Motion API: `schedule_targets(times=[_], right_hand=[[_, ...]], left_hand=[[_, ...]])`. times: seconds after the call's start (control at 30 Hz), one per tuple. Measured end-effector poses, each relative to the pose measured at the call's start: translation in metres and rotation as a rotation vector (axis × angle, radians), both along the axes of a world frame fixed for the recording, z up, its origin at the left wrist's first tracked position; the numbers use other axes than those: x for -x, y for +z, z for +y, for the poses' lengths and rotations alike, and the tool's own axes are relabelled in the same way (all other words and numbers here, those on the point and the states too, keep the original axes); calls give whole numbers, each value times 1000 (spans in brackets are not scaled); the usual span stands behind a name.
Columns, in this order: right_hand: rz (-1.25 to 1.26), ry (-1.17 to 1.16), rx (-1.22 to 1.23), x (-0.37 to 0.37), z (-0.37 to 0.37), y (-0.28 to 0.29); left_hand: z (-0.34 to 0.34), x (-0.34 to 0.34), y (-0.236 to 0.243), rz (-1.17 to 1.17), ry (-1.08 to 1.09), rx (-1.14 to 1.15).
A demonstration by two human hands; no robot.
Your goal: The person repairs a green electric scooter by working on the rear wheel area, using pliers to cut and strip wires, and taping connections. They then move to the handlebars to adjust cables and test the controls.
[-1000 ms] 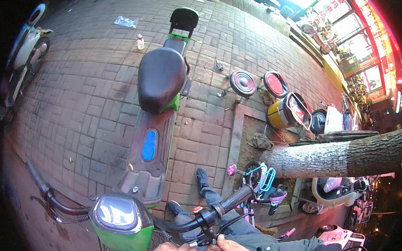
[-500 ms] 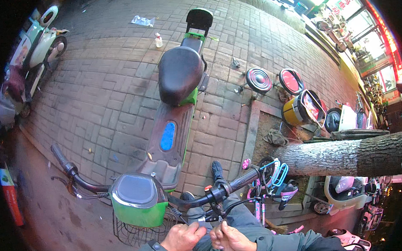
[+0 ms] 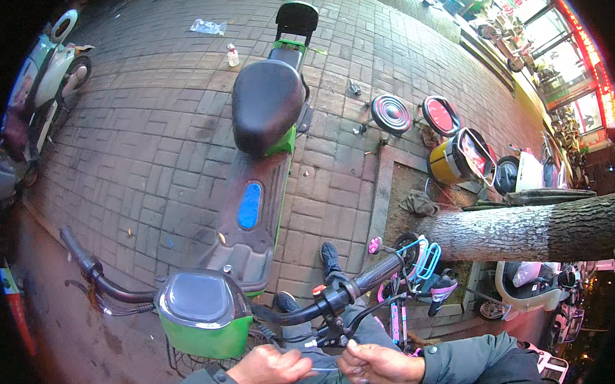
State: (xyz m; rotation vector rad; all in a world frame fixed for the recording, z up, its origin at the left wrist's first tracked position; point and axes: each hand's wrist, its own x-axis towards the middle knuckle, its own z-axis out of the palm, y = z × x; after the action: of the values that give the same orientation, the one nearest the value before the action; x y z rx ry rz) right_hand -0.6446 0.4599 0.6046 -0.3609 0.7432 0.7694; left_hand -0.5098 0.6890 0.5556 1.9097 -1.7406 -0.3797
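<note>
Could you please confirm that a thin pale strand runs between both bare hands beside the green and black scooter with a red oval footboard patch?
Almost: in the head view, the oval footboard patch on the green and black scooter is blue.

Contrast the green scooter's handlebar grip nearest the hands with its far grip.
The near grip has a red button beside it; none shows by the far grip. The near grip points to the picture's upper right, the far grip to its upper left. The near grip is closer to the right hand than the far grip. Both are black.
</note>
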Motion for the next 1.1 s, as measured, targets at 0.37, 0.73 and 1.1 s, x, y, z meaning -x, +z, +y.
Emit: schedule_targets(times=[0.37, 0.73, 1.1], right_hand=[[-120, -559, 57, 25, 66, -25], [-103, -431, 53, 16, 54, -3], [9, -399, 3, 8, 40, 10]], left_hand=[[0, 18, 30, 35, 16, 18], [-2, -4, 4, -150, -134, 127], [0, -12, 10, -25, -25, 208]])
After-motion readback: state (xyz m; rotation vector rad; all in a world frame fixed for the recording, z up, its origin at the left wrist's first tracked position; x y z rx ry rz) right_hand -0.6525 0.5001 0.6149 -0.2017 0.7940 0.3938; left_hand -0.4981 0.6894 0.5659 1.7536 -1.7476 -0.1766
